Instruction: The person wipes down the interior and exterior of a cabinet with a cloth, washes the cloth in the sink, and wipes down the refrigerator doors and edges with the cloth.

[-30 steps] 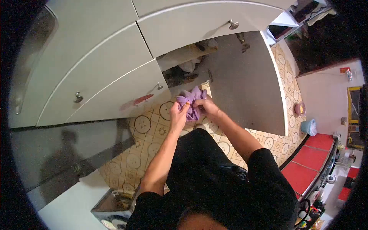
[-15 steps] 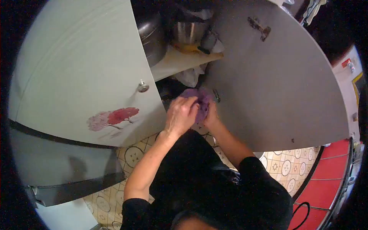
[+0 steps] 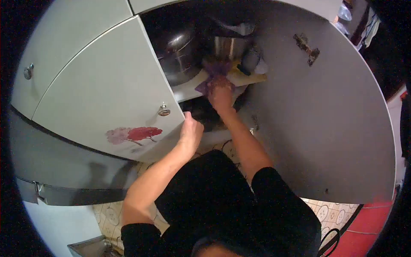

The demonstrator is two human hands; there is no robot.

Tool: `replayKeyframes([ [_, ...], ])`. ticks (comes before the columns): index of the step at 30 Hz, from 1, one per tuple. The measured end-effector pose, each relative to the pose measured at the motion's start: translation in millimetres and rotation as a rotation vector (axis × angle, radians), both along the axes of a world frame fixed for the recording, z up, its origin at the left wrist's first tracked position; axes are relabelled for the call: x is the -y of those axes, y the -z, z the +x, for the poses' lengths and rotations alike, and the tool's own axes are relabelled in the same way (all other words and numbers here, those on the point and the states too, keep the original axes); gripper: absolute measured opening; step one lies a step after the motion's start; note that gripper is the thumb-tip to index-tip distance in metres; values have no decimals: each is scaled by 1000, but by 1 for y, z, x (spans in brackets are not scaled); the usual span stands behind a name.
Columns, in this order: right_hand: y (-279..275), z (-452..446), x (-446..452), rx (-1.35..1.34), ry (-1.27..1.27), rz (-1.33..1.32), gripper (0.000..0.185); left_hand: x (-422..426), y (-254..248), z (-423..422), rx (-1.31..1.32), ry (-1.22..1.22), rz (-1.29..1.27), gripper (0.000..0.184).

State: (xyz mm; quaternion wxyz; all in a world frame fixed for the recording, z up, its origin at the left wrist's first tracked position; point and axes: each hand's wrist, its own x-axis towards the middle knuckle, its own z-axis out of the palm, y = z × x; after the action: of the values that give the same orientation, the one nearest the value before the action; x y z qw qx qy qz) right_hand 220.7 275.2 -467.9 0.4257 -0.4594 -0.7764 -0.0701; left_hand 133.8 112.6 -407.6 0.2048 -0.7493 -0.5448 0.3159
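Note:
My right hand [image 3: 221,93] reaches into the cupboard, closed on a crumpled purple cloth [image 3: 217,68]. The cloth lies against the front part of the pale shelf [image 3: 188,91], with part of it spreading past my fingers, which are blurred and half hidden. Fingers curled, my left hand [image 3: 191,132] grips the free edge of the left cupboard door [image 3: 107,81], just below its round knob [image 3: 164,110]. A large metal pot [image 3: 177,64] stands on the shelf left of the cloth. Behind the cloth is a shiny metal container [image 3: 230,47].
The right cupboard door [image 3: 317,115] stands wide open beside my right arm, with a hinge [image 3: 307,49] on its inner face. Dark items [image 3: 252,60] sit on the shelf's right side. Patterned floor tiles [image 3: 327,212] show below; red drawer fronts [image 3: 370,222] are at lower right.
Both hands were together on the purple cloth in front of the cupboard. My right hand has carried it up and inward to the shelf; my left has moved to the left door's edge.

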Motion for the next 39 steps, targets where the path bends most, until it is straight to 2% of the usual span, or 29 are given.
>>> replayKeyframes([
  [2,2,-3,21,12,-173,-58,35,9,8,0,-31,103,65,17],
  [4,2,-13,21,-8,-312,29,34,25,3,-3,-33,159,29,17],
  [5,0,-18,18,-21,-377,84,34,32,1,-4,-68,210,92,18],
  [8,9,-22,-24,176,-224,-18,32,49,-2,2,-47,183,80,18],
  [11,-1,-42,-48,253,-94,-192,33,52,-9,1,-107,201,103,18],
  [14,-2,-55,-49,210,-52,-215,33,43,-6,-5,-133,211,133,16],
  [17,6,-44,-43,54,-56,63,32,52,1,-2,-81,192,123,15],
  [20,-5,-36,-37,155,-108,-158,30,76,-1,8,-70,183,128,15],
  [24,-12,-26,-41,169,-127,88,22,114,-15,19,-65,162,125,15],
  [29,-16,-24,-42,-13,-276,63,15,152,-10,22,-77,109,136,21],
  [32,4,-24,-52,42,-146,252,17,174,-9,24,-85,83,99,10],
  [35,-9,-15,-43,161,-180,44,20,193,-25,32,-102,-17,-47,25],
  [38,3,-19,-50,102,-150,132,23,218,-24,28,-178,-60,-144,33],
  [39,0,-18,-47,184,-158,89,25,230,-22,27,-202,-78,-182,32],
])
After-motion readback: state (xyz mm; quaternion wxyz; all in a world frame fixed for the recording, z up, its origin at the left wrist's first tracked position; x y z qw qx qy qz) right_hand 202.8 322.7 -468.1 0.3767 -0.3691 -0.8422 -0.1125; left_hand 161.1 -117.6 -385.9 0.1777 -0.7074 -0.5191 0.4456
